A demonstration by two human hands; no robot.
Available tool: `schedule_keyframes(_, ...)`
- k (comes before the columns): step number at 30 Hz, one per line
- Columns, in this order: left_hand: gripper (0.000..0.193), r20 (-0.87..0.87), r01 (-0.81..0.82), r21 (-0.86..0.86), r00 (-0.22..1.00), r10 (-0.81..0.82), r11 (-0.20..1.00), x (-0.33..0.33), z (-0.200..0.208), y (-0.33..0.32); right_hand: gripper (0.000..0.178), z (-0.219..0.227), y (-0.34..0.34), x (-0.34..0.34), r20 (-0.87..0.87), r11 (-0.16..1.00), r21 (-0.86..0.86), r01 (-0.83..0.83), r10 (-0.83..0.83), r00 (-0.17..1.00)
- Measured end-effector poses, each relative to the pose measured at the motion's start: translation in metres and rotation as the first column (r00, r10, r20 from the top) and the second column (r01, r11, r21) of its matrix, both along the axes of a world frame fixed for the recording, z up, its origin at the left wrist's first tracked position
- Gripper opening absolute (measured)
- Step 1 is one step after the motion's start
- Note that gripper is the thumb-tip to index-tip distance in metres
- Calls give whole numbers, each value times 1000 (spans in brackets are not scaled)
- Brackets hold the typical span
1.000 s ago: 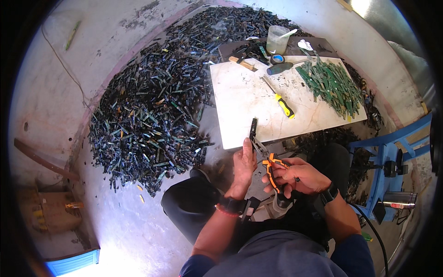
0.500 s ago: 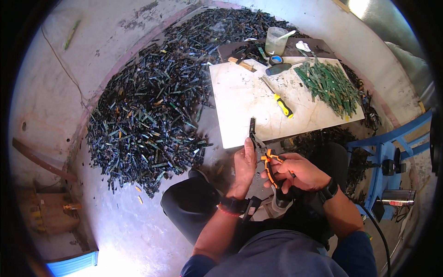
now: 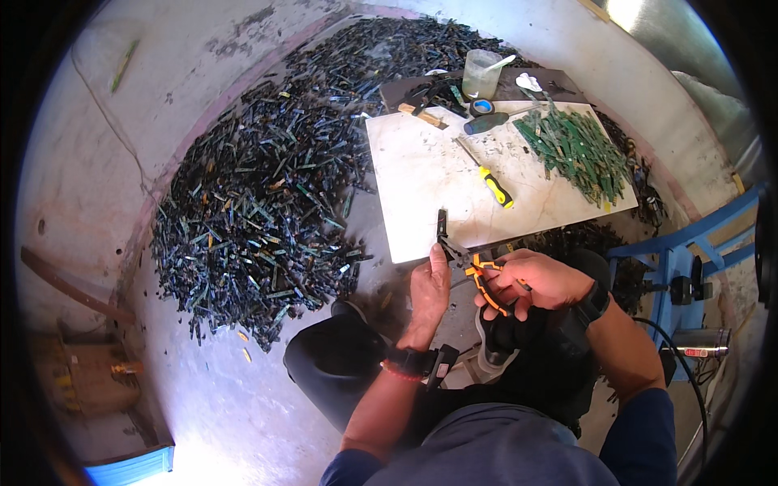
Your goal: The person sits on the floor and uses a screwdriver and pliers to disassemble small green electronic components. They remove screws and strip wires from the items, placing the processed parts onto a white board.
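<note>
- In left hand point(image 3: 429, 287): dark strip point(image 3: 442, 224), pinched narrow at the thumb, free end pointing away past the thumb.
- Strip position: over white board point(image 3: 413, 186), just inside near edge, close to near-left corner. Contact with board: can't tell.
- In right hand point(image 3: 545, 279): pliers point(image 3: 490, 295) with orange-and-black handles, fingers curled round them, handles spread apart.
- Pliers' nose right at the strip's near end, beside left thumb. Biting or only alongside: can't tell, too small and dark.
- Mid-board: yellow-and-black screwdriver point(image 3: 496, 188), shaft toward far-left corner, handle toward near edge.
- Along right edge, up to far-right corner: loose heap of green strips point(image 3: 575, 154).
- Inside far edge, near its middle: dark-handled tool point(image 3: 486, 123), with blue-centred tape roll point(image 3: 482, 107) just behind.
- Across far edge, nearer far-left corner: wooden-handled tool point(image 3: 421, 116).
- Past far edge, on dark board point(image 3: 559, 81): translucent cup point(image 3: 480, 79) with pale stick point(image 3: 502, 61); white crumpled piece point(image 3: 528, 83) to its right.
- On floor, off left edge: big spread of dark strips point(image 3: 259, 194).
- Beyond near-right corner: blue chair point(image 3: 668, 271).
</note>
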State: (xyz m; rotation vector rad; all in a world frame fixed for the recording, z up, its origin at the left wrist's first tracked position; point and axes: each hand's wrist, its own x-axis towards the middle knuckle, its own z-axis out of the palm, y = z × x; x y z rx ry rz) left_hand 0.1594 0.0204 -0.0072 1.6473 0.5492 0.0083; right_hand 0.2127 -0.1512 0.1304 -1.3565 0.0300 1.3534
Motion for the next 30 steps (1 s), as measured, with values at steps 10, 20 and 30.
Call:
schedule_keyframes(10, 67, -7, 31, 83, 999, -31, 996, -2, 4, 1, 31, 3, -6, 7, 53, 999, -39, -22, 24, 998)
schedule_keyframes(20, 68, 10, 50, 187, 999, -53, 981, -2, -2, 0, 29, 10, 0, 7, 83, 993, -107, -44, 53, 995)
schedule_keyframes(30, 67, 59, 27, 152, 998, -36, 988, -4, 2, -3, 28, -12, -6, 13, -129, 998, -46, -30, 24, 991)
